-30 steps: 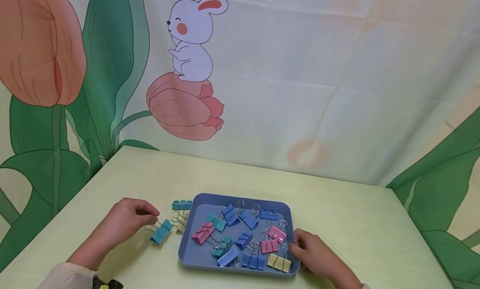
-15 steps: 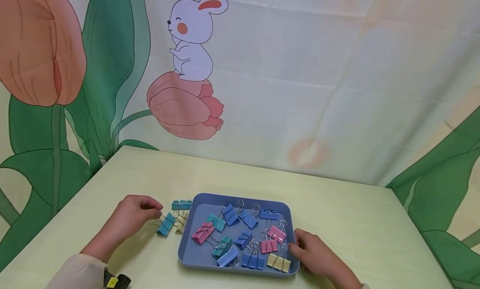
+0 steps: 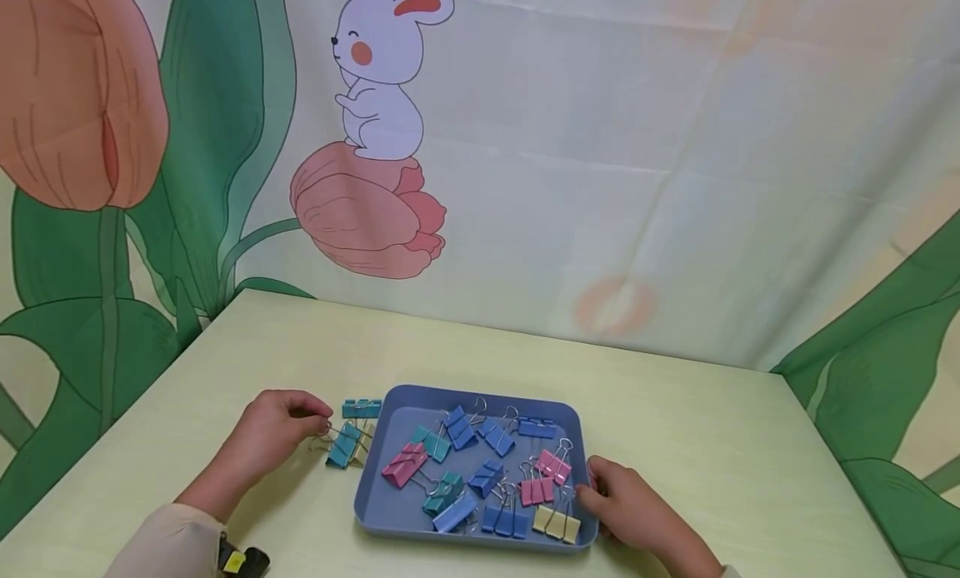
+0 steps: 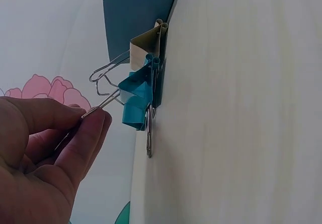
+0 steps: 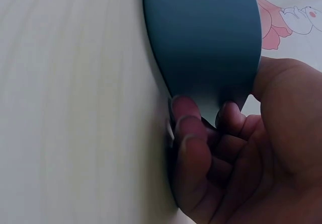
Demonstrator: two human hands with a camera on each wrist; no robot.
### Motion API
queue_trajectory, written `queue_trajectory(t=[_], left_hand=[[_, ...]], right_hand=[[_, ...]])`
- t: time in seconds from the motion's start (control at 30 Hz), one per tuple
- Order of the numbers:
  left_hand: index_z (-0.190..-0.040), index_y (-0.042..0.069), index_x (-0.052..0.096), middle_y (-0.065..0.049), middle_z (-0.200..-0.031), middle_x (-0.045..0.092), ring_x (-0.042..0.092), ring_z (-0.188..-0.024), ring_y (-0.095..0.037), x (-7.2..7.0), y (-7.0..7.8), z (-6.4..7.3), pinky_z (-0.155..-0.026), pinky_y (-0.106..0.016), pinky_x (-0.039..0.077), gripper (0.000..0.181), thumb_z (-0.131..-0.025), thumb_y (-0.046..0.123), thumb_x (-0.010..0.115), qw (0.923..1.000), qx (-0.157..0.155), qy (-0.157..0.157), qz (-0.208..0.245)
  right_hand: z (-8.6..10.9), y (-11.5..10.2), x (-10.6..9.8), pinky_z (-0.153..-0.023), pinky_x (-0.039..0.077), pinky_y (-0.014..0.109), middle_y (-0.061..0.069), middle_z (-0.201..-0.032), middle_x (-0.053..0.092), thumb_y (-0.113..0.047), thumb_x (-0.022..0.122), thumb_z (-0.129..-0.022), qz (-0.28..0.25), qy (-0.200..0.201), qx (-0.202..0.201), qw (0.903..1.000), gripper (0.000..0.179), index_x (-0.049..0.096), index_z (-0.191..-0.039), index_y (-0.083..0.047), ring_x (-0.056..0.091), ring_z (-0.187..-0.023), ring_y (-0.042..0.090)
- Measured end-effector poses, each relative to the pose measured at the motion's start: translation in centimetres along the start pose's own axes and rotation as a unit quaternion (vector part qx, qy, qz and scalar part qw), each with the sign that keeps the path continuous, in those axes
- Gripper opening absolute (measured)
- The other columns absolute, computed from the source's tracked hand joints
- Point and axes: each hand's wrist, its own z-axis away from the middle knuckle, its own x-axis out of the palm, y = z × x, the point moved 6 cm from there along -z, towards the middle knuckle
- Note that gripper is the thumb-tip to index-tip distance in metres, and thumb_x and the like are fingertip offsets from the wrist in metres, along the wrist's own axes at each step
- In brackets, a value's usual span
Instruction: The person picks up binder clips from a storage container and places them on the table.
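My left hand [image 3: 273, 432] pinches a wire handle of a teal binder clip [image 3: 342, 446] between thumb and fingers. In the left wrist view that teal clip's other handle [image 4: 149, 143] points away, and a yellow clip [image 4: 145, 48] stands just beyond it. In the head view, the yellow clip [image 3: 367, 446] is partly hidden behind the held clip. Another teal clip [image 3: 362, 408] lies close to the left wall of a blue tray [image 3: 375, 524]. At the tray's right side my right hand [image 3: 633, 505] grips the rim, thumb on top and fingers curled against the outside.
Inside the tray lie several binder clips: blue ones [image 3: 497, 436], pink ones [image 3: 405, 465], teal ones [image 3: 444, 493] and a yellow one [image 3: 557, 524]. The pale table [image 3: 697, 445] reaches back to a printed curtain [image 3: 600, 145].
My left hand has moved right with the teal clip, bringing it beside the yellow clip near the tray. The right hand and tray have stayed put.
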Motion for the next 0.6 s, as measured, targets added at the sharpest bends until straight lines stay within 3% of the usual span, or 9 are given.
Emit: queue_trajectory(t=[0.37, 0.6], left_hand=[[-0.102, 0.003, 0.071, -0.007, -0.096, 0.073, 0.065, -0.087, -0.017, 0.17, 0.13, 0.02, -0.067, -0.029, 0.049, 0.018, -0.089, 0.013, 0.065, 1.0, 0.005, -0.003, 0.002], [-0.116, 0.005, 0.066, -0.015, -0.118, 0.067, 0.065, -0.108, -0.033, 0.49, 0.88, 0.2, -0.086, -0.04, 0.056, 0.03, -0.089, 0.018, 0.068, 0.9975, 0.066, -0.01, -0.02]], right_hand=[[0.14, -0.13, -0.01, -0.049, 0.047, 0.031, 0.004, -0.071, 0.056, -0.025, 0.059, -0.094, -0.007, 0.005, -0.007, 0.9999, 0.016, 0.055, -0.093, -0.01, 0.053, -0.055, 0.017], [-0.04, -0.14, -0.02, -0.046, 0.047, 0.032, 0.003, -0.069, 0.057, -0.024, 0.058, -0.094, -0.006, 0.008, -0.027, 0.9996, 0.015, 0.055, -0.091, -0.009, 0.053, -0.052, 0.016]])
